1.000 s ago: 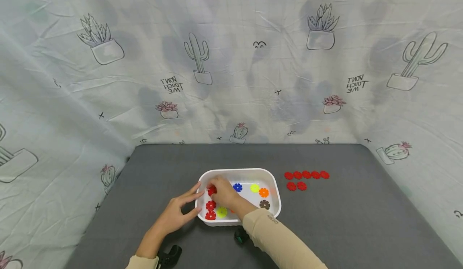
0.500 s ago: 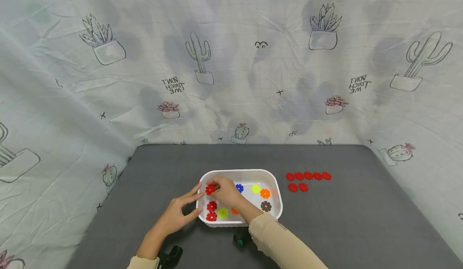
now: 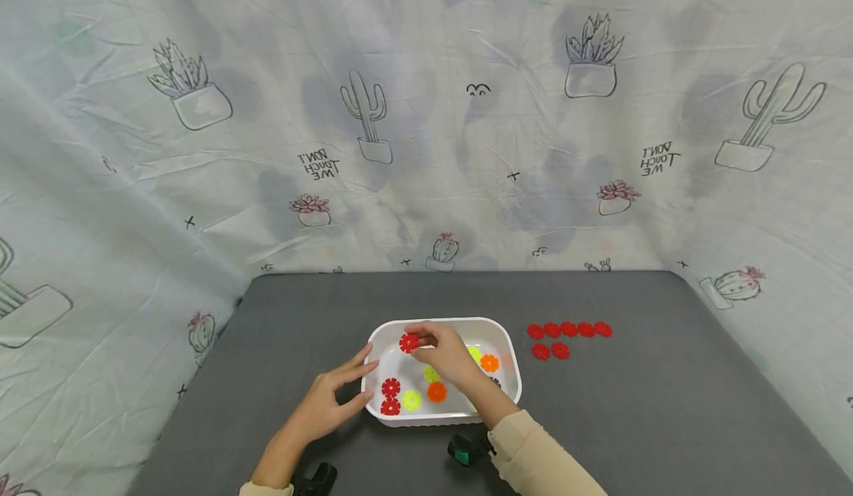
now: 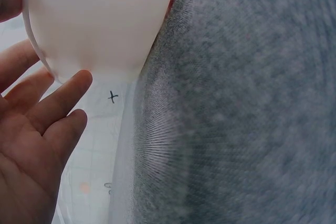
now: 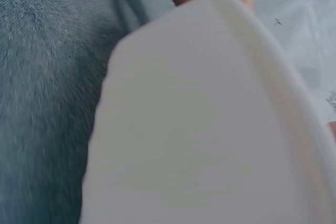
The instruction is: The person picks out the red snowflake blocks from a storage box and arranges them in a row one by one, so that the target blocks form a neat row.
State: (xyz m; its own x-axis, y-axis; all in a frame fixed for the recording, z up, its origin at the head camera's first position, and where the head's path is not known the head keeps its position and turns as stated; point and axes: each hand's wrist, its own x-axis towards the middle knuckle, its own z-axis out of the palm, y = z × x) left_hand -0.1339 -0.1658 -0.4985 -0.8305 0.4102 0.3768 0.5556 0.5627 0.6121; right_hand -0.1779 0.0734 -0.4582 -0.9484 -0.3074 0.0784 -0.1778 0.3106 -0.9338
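Observation:
Between thumb and fingertips, my right hand (image 3: 448,354) pinches a red snowflake disc (image 3: 409,343) over the left part of the white plastic tray (image 3: 440,417). My left hand (image 3: 324,401) rests its spread, fairly straight fingers on the tray's left end; the left wrist view has fingers (image 4: 79,80) against the outer wall. Inside the tray lie two red discs (image 3: 390,397), yellow discs (image 3: 412,400), orange discs (image 3: 436,392) and a partly covered brown disc (image 3: 495,382). In the right wrist view the tray wall (image 5: 194,119) blocks most of the right hand's work.
Right of the tray, several red discs lie flat in two rows, the back row (image 3: 569,329) longer than the front row (image 3: 551,351). They lie on a dark grey tabletop (image 3: 640,407). A pale printed cloth (image 3: 426,148) hangs behind and at both sides.
My right hand has picked up the red disc from the tray's far left corner and moved it right and upward. The left hand stays at the tray's end.

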